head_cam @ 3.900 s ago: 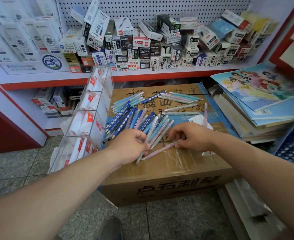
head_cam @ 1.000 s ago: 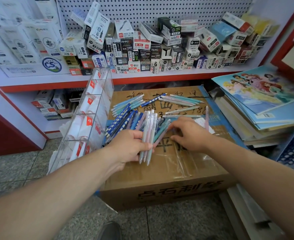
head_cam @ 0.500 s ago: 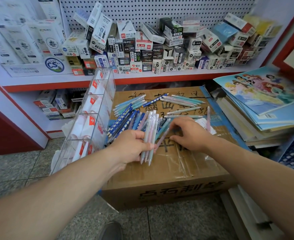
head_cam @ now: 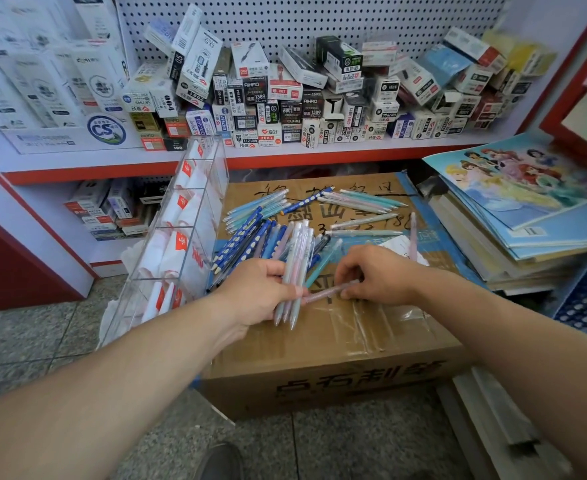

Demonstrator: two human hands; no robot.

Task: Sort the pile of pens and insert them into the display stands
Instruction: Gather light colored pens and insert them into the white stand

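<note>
Loose pens (head_cam: 250, 220) in blue, teal and pale colours lie scattered on top of a cardboard box (head_cam: 337, 341). My left hand (head_cam: 261, 292) is shut on a bundle of pale pens (head_cam: 297, 261), held upright with tips toward me. My right hand (head_cam: 378, 271) pinches a pink pen (head_cam: 326, 292) lying nearly flat on the box, its near end touching the bundle. A clear acrylic display stand (head_cam: 181, 237) with several compartments and red-and-white labels leans at the box's left side. Its compartments appear to hold no pens.
A red-edged shelf (head_cam: 285, 157) behind the box carries many stacked pen cartons. Piled notebooks (head_cam: 527, 209) with a cartoon cover sit to the right. Grey tiled floor (head_cam: 43, 341) lies left and in front; a dark shoe tip (head_cam: 221, 460) shows at the bottom.
My right hand has drawn a pink pen out of the pile toward my left hand. The left hand holds the bundle where it was, while the view has shifted slightly.
</note>
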